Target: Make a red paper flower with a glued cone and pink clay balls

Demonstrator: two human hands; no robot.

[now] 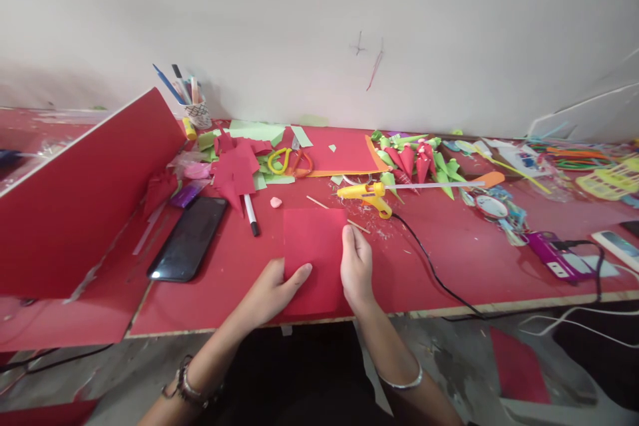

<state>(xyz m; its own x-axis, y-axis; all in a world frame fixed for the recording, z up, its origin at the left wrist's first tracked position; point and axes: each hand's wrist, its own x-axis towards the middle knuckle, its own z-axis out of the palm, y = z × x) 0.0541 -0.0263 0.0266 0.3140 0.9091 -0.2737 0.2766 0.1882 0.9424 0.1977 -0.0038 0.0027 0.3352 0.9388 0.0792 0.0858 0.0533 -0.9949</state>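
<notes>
Between my two hands is a flat rectangle of red paper (317,246), held just above the table's front edge. My left hand (279,286) grips its lower left side, thumb lying on top and fingers hidden underneath. On the right edge, my right hand (357,263) pinches the sheet with the thumb up along the side. Just beyond the paper lie a thin wooden stick (359,227), partly covered by it, and a small pink lump (276,202). A yellow glue gun (367,195) with a long glue stick rests behind my right hand.
Scissors (289,163) lie among red and green paper scraps (234,170). Red and green paper cones (417,160) are heaped right of them. A phone (188,239), a marker (251,216) and a red divider (94,206) are leftward. A black cord (429,263) crosses to a purple power strip (559,256).
</notes>
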